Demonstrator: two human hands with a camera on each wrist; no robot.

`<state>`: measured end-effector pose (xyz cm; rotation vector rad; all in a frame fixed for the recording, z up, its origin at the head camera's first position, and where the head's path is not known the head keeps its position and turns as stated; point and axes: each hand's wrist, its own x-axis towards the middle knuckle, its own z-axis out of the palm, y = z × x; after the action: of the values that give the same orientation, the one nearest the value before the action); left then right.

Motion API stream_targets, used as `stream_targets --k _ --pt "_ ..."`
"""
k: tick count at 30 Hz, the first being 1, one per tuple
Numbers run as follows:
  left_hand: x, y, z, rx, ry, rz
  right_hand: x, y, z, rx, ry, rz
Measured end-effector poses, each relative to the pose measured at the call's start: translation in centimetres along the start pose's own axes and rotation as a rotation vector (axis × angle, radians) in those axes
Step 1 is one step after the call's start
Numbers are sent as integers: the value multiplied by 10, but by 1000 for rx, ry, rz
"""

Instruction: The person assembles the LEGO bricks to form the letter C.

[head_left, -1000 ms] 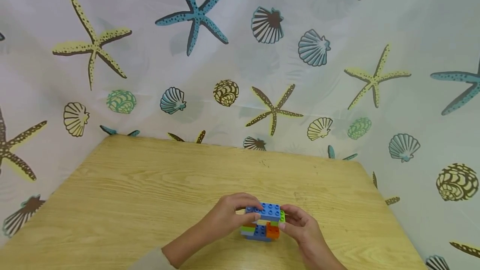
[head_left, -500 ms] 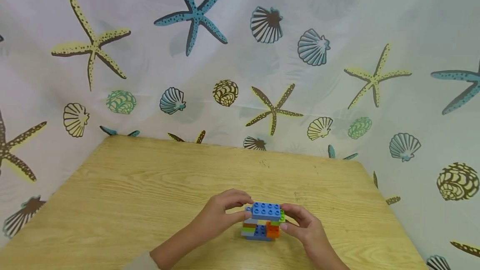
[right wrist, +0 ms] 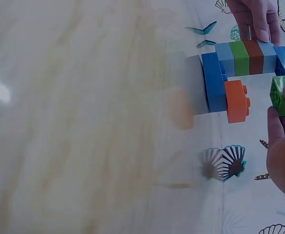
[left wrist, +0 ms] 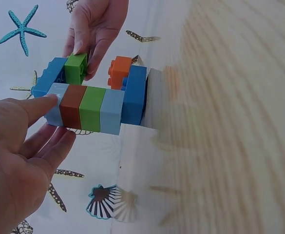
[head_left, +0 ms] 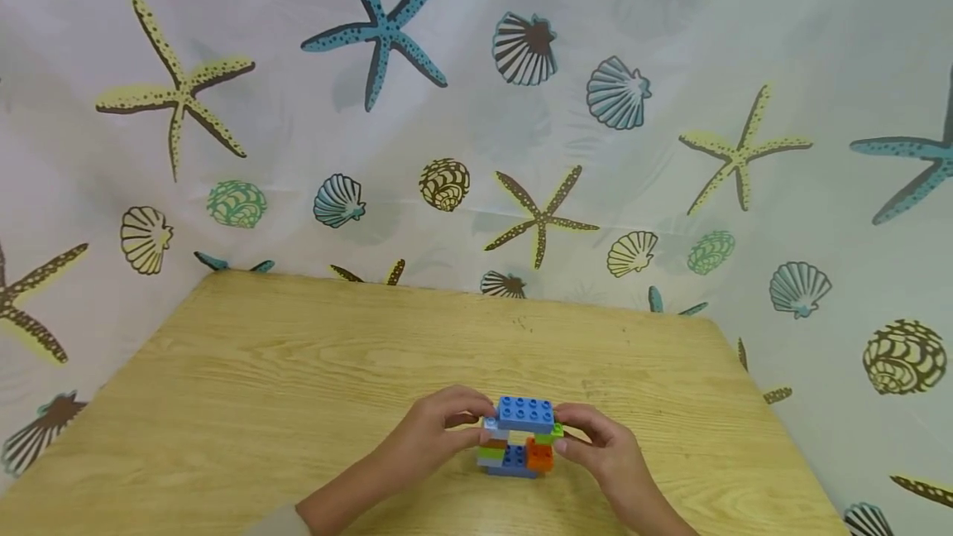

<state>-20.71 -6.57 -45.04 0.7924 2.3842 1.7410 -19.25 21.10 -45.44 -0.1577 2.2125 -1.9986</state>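
Observation:
A toy-brick frame stands on the table, with a long blue brick point(head_left: 525, 412) across its top. Its left column stacks a light blue brick point(left wrist: 54, 116), a brown brick point(left wrist: 72, 107), a green brick point(left wrist: 90, 109) and a lower light blue brick point(left wrist: 111, 112) on a blue base brick point(left wrist: 135, 95). My left hand point(head_left: 435, 427) pinches the upper light blue brick. With thumb and fingers, my right hand point(head_left: 606, 447) holds a small green brick point(right wrist: 277, 92) under the top brick's right end. Below it, apart by a gap, an orange brick point(right wrist: 236, 101) sits on the base.
The wood-grain table point(head_left: 313, 354) spreads out around the bricks. A white curtain point(head_left: 417, 255) printed with starfish and shells hangs behind and at both sides of it.
My left hand has come off the long blue top brick, drawn back left, then closed on the upper light blue brick. My right hand stays at the green brick.

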Motion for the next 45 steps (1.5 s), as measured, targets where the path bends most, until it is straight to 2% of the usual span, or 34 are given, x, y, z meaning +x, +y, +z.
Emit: stream_targets --k 5,10,13,20,28,36,45 --pt "12 -6 -5 -43 15 -66 14 -3 -2 -81 5 -16" --pt "26 -17 -9 -13 54 -117 33 -2 -3 -144 20 -36" --pt "33 -23 -12 -10 68 -143 44 1 -3 -148 30 -31" --pt "44 -35 -15 -96 69 -208 61 6 0 -116 19 6" --pt "51 -41 -14 -84 134 -288 71 12 7 -65 62 55" --pt "52 -49 -14 -25 137 -295 78 20 10 -31 39 131" --pt "51 -60 -13 -25 133 -295 80 22 17 -35 50 144"
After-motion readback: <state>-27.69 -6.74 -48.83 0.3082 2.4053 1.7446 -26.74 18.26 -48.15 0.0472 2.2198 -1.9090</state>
